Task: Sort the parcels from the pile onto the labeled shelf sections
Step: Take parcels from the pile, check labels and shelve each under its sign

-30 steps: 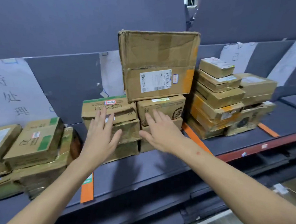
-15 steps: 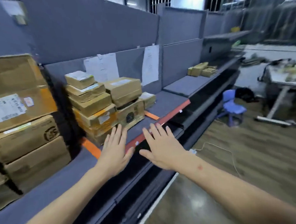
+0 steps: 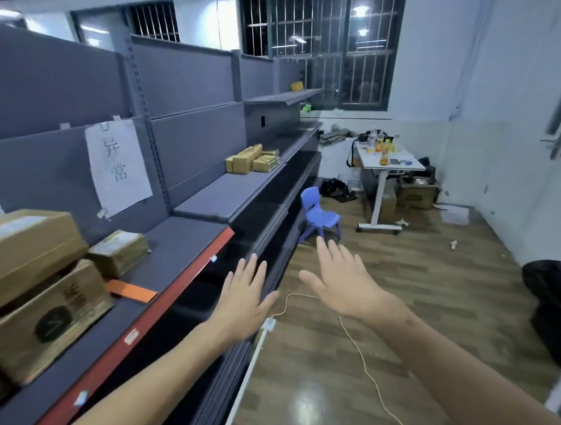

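both arms reach forward, left hand point(image 3: 245, 296) and right hand point(image 3: 344, 282) flat, fingers spread, empty; parcels point(image 3: 44, 292) lie far left of them.

Cool, even light is cast by ceiling lamps, mirrored in the dark window point(image 3: 328, 45). Glare is seen on the glossy floor point(image 3: 304, 404). Wide-angle bending and slight motion blur are noted at the edges.
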Action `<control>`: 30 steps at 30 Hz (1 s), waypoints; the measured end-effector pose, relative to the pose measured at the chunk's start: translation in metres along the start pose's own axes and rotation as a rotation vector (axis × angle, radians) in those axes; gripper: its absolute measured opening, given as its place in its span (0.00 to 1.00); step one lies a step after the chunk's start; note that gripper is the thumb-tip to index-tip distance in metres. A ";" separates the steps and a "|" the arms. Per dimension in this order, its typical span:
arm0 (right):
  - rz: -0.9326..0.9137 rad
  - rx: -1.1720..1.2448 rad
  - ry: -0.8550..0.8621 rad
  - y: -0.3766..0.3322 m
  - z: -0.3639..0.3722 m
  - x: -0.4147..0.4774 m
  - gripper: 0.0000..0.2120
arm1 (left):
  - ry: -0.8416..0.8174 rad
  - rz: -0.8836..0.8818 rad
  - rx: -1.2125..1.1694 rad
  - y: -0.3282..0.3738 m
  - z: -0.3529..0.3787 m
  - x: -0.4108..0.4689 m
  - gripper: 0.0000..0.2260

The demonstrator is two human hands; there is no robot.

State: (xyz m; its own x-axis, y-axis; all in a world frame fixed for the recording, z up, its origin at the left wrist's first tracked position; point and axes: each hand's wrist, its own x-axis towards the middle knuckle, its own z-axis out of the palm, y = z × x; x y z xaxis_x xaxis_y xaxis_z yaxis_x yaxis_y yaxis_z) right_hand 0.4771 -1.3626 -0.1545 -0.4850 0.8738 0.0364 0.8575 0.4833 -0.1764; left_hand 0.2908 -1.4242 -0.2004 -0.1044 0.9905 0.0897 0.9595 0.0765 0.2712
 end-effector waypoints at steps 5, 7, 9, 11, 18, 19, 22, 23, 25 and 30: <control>0.084 0.003 -0.035 0.045 -0.012 0.092 0.35 | -0.022 0.009 -0.079 0.005 0.006 0.120 0.29; 0.114 -0.008 -0.043 0.062 -0.018 0.126 0.35 | -0.026 0.023 -0.104 0.010 0.005 0.164 0.29; 0.142 -0.003 -0.045 0.078 -0.021 0.157 0.36 | -0.033 0.033 -0.128 0.013 0.006 0.202 0.29; 0.167 0.003 -0.058 0.093 -0.023 0.185 0.36 | -0.050 0.040 -0.150 0.012 0.011 0.235 0.29; 0.151 0.013 -0.062 0.137 -0.020 0.304 0.36 | -0.084 0.017 -0.156 -0.002 0.028 0.348 0.29; 0.139 0.013 -0.063 0.144 -0.017 0.327 0.36 | -0.086 0.011 -0.157 -0.004 0.032 0.368 0.29; 0.106 -0.004 -0.059 0.171 -0.007 0.398 0.36 | -0.079 -0.009 -0.140 -0.008 0.046 0.435 0.29; 0.096 -0.011 -0.053 0.181 -0.005 0.422 0.36 | -0.074 -0.014 -0.133 -0.008 0.051 0.460 0.29; 0.072 -0.015 -0.050 0.204 -0.002 0.469 0.36 | -0.077 -0.030 -0.131 -0.006 0.058 0.509 0.29; -0.003 -0.005 -0.060 0.253 -0.008 0.583 0.35 | -0.083 -0.090 -0.083 -0.002 0.058 0.629 0.29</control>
State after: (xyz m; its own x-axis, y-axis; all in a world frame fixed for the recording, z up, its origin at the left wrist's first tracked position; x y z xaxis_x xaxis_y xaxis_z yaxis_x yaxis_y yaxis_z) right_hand 0.4132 -0.7305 -0.1701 -0.4969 0.8675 -0.0220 0.8567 0.4864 -0.1718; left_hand 0.2380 -0.7950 -0.2002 -0.1639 0.9863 -0.0176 0.9218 0.1595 0.3533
